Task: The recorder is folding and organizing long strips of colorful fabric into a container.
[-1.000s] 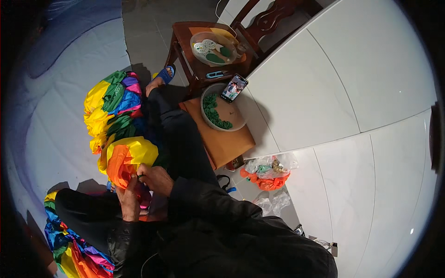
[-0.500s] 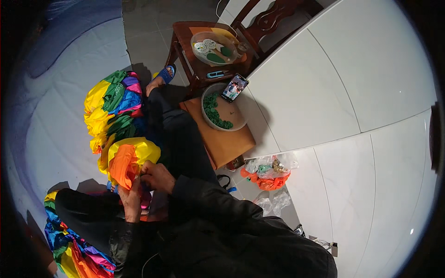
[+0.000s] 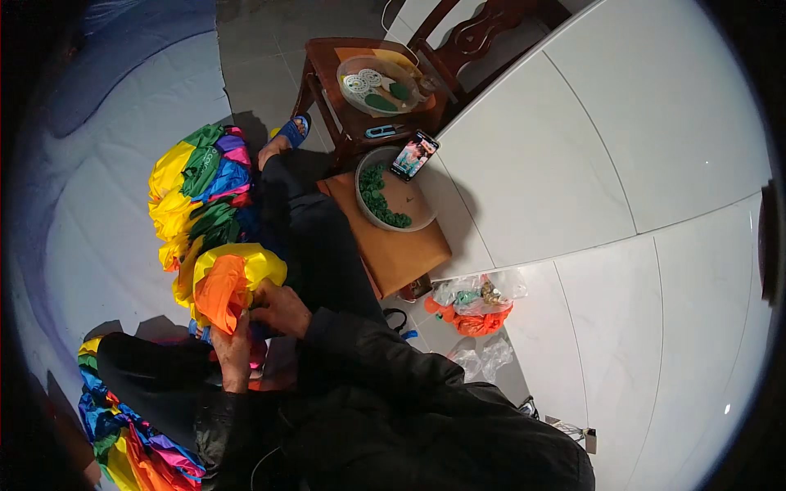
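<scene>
A long bundle of thin, shiny multicoloured cloth (image 3: 168, 213) lies gathered in front of me and across my lap. Its near end is a bunched yellow and orange part (image 3: 221, 293). My left hand (image 3: 232, 350) is closed on the lower edge of the orange cloth. Close beside it, my right hand (image 3: 281, 309) has its fingers bent in against the yellow cloth, gripping its edge. The fingertips of both hands are partly hidden by folds. More of the striped cloth (image 3: 139, 442) hangs past my left knee at the lower left.
A clear round tub (image 3: 412, 200) with green pieces sits on a brown box (image 3: 409, 254), a phone (image 3: 415, 154) at its rim. Behind stands a wooden chair (image 3: 348, 135) bearing a second tub (image 3: 344, 90) and blue thread snips (image 3: 383, 131). Plastic bags (image 3: 479, 319) lie right of me.
The bunched yellow and orange cloth has shifted slightly to the right, and my right hand has turned a little with it. The phone's picture differs.
</scene>
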A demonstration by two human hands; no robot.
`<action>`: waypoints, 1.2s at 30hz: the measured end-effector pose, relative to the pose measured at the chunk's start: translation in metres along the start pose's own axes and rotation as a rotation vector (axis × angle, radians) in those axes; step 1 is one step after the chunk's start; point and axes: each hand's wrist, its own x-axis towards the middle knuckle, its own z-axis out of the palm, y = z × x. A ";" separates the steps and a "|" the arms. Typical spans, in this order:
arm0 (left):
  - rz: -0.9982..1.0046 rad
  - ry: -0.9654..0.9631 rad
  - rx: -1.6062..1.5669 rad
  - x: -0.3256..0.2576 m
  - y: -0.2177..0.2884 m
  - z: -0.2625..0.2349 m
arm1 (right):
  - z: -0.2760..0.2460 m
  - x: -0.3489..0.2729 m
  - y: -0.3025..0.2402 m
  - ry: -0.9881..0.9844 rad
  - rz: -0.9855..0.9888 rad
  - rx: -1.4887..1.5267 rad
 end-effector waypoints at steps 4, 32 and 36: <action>0.004 -0.013 0.018 0.002 0.003 0.004 | -0.001 0.001 0.002 0.065 0.013 -0.028; -0.067 -0.123 0.193 0.005 0.019 -0.006 | -0.018 0.002 -0.011 -0.301 0.174 0.167; 0.037 -0.078 0.275 0.010 -0.005 -0.006 | -0.014 0.004 -0.009 -0.345 0.187 0.119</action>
